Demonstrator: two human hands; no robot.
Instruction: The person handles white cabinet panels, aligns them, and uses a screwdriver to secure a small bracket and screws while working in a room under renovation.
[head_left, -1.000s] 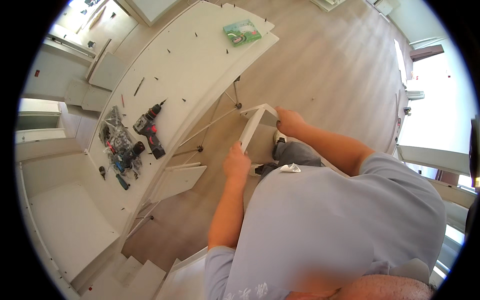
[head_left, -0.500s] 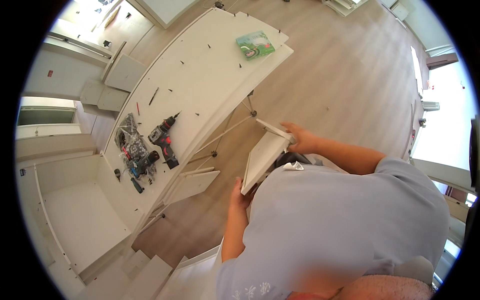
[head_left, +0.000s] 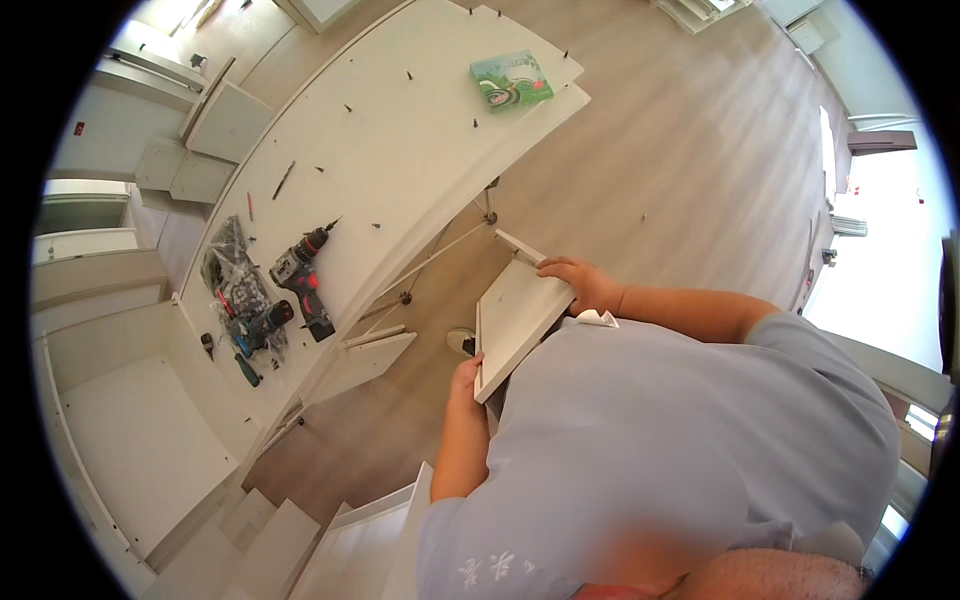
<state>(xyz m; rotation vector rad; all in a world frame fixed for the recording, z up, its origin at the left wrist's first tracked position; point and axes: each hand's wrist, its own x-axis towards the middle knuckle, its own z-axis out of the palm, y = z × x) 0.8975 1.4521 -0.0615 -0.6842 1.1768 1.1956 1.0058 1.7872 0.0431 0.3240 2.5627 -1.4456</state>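
Observation:
I hold a small white board with raised edges [head_left: 530, 312], like a shallow drawer, tilted in front of my body. My left hand [head_left: 466, 385] is closed on its near left corner, thumb at the edge. My right hand [head_left: 583, 285] grips the far right edge, with the fingers bent over the top. A small white tag or paper scrap [head_left: 598, 318] shows against my shirt near the right hand. What the fingers do under the board is hidden.
Left stands a long white worktop [head_left: 400, 130] on metal legs. On it lie a cordless drill [head_left: 303, 280], a second power tool [head_left: 265, 325], a plastic bag of fittings [head_left: 236, 262], a screwdriver [head_left: 247, 370], scattered screws and a green box [head_left: 511, 80]. An open white cabinet [head_left: 140, 430] stands at lower left.
The board has turned and come down, so its broad face shows more. My right hand has shifted along with it. A shoe now shows beside the board, and the view has shifted slightly.

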